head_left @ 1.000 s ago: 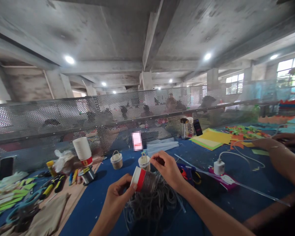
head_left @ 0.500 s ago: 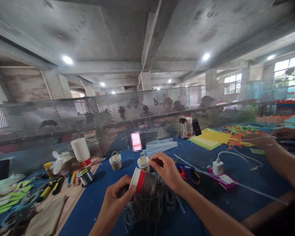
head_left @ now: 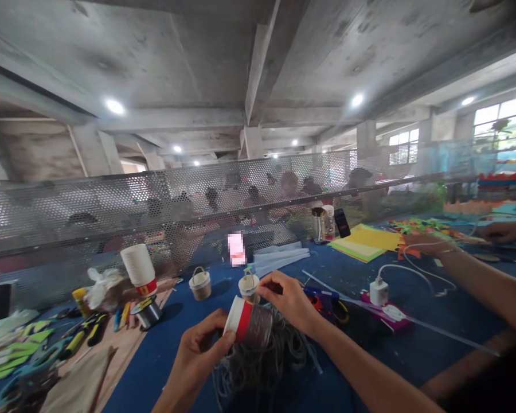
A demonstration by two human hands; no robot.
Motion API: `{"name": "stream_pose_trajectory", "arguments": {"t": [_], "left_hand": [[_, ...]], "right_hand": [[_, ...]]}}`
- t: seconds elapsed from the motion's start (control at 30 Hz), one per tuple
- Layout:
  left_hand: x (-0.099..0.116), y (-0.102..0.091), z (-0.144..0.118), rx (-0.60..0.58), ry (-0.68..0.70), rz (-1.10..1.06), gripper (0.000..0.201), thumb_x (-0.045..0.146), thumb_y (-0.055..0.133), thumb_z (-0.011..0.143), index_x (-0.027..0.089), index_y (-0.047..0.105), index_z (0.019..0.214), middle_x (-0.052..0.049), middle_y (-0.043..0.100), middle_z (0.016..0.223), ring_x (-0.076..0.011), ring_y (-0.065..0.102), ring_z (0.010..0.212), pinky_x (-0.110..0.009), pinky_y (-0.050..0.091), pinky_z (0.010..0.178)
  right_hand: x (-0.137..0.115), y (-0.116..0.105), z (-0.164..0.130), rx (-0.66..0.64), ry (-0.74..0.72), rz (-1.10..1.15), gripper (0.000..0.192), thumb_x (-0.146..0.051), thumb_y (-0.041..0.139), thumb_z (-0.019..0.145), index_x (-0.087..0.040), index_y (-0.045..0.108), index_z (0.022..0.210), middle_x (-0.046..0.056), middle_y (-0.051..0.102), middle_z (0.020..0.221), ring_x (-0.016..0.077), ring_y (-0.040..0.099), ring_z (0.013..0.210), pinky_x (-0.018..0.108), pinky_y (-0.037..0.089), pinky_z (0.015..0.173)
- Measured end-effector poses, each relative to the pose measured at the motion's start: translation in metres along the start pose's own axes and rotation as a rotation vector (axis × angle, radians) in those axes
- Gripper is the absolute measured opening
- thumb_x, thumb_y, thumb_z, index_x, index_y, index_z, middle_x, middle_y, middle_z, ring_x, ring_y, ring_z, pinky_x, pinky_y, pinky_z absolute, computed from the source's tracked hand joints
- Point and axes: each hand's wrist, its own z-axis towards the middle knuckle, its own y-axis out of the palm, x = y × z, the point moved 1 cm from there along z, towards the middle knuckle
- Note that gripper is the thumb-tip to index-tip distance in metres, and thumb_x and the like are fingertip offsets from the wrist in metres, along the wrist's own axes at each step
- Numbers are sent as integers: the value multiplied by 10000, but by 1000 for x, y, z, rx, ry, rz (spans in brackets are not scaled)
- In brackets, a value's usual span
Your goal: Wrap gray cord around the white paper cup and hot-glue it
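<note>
grey cord is what your right hand (head_left: 289,298) pinches, thumb and fingertips closed on a strand right at the upper side of the paper cup (head_left: 246,324), while your left hand (head_left: 198,351) has its grip closed around the cup's white mouth end, thumb pressed on the rim. the cup lies on its side between the two hands, its long axis running from lower left to upper right: the rim and red band sit toward your left hand, the cord-wrapped body points toward your right. so the right hand is above and just to the right of the wrapped part, touching it, and the left holds the cup from below and behind. under the cup hangs a loose tangle of the grey cord (head_left: 262,361), resting on the blue surface (head_left: 167,338). just beyond your right hand stand two small finished baskets (head_left: 200,284), and farther left a stack of cups (head_left: 138,269) beside a wire spool (head_left: 148,312). to the right lie scissors (head_left: 327,301) and a white charger (head_left: 377,291); another person's arm (head_left: 477,281) reaches across the far right.
</note>
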Motion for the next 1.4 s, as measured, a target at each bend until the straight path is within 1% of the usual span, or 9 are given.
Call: {"name": "stream_pose_trajectory", "arguments": {"t": [0.23, 0.43, 0.6, 0.77, 0.9, 1.03, 1.27, 1.4], "left_hand": [[1, -1, 0, -24, 6, -10, 251, 402, 687, 770, 163, 746, 719, -41, 603, 722, -181, 536, 695, -243, 435, 640], [1, -1, 1, -9, -1, -26, 246, 405, 688, 768, 176, 746, 697, -43, 625, 703, -187, 547, 681, -250, 447, 626], [-3, -3, 1, -1, -16, -17, 239, 404, 693, 765, 174, 751, 732, -45, 632, 740, -189, 551, 701, -254, 450, 647], [-1, -3, 0, -17, -8, -39, 263, 406, 694, 766, 156, 737, 698, -45, 603, 738, -183, 538, 707, -246, 438, 649], [0, -3, 0, -23, -7, -63, 236, 387, 697, 769, 162, 739, 708, -37, 593, 738, -177, 532, 710, -237, 423, 642], [-1, -3, 1, -28, -1, -92, 211, 367, 704, 770, 167, 746, 718, -27, 581, 727, -161, 515, 687, -227, 409, 627], [2, -3, 1, -66, -1, -128, 200, 338, 697, 783, 152, 737, 721, -37, 590, 757, -171, 531, 719, -240, 416, 660], [3, -3, 0, -52, 3, -159, 199, 336, 702, 777, 153, 726, 702, -38, 589, 752, -176, 531, 725, -249, 420, 671]], "right_hand": [[-2, -1, 0, -13, 4, 37, 158, -331, 631, 860, -183, 683, 880, 0, 660, 796, 142, 590, 726, 230, 442, 676], [-6, -2, -1, -8, 17, 46, 148, -318, 638, 851, -178, 685, 861, 0, 656, 780, 140, 586, 715, 229, 443, 670], [-5, -4, -1, 9, 26, 31, 157, -330, 632, 852, -185, 691, 864, -1, 660, 786, 140, 587, 719, 228, 447, 674], [-3, -4, -2, 1, 11, 29, 154, -329, 625, 858, -189, 686, 875, -1, 656, 785, 141, 583, 720, 228, 448, 674], [-4, -4, -2, 1, 18, 39, 148, -328, 633, 853, -189, 682, 859, -5, 652, 780, 135, 576, 706, 224, 442, 664], [-4, -4, -2, -18, 33, 50, 149, -322, 637, 851, -181, 684, 857, -4, 658, 774, 133, 581, 701, 225, 441, 665], [-1, -5, -1, -94, 64, 100, 160, -321, 637, 843, -169, 686, 841, 8, 682, 780, 146, 614, 718, 240, 461, 689], [-3, -5, -1, -121, 70, 157, 149, -297, 634, 836, -159, 681, 807, 8, 674, 760, 147, 615, 715, 240, 461, 687]]}}
